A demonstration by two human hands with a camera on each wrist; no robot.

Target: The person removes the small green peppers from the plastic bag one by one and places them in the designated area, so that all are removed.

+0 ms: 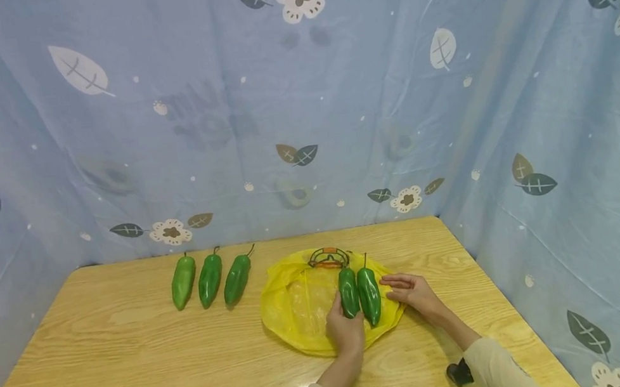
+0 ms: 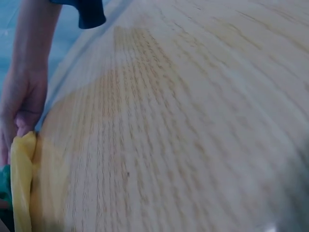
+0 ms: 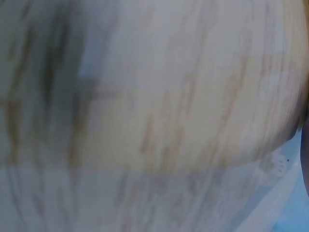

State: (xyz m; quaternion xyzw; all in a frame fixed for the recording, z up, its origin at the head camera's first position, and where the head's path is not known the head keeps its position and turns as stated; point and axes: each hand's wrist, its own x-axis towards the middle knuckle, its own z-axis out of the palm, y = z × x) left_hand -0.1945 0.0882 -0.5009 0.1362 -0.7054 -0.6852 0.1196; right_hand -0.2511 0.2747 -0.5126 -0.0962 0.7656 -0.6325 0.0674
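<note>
My left hand (image 1: 345, 331) grips a long green pepper (image 1: 349, 292) over the yellow plastic bag (image 1: 286, 314), its thumb along the pepper's left side. Other fingers are mostly hidden. Close beside that pepper, on the right, a second green pepper (image 1: 369, 296) lies over the bag, stem away from me. The right hand (image 1: 415, 295) is at the bag's right edge; in the left wrist view its thumb and fingers pinch the raised yellow rim (image 2: 21, 169). The right wrist view is blurred and shows mainly wood.
Three green peppers, a left one (image 1: 184, 282), a middle one (image 1: 211, 280) and a right one (image 1: 237, 279), lie in a row left of the bag. A dark loop with orange parts (image 1: 329, 259) is at the bag's far side. Blue patterned cloth (image 1: 232, 113) surrounds the wooden table (image 1: 163, 370).
</note>
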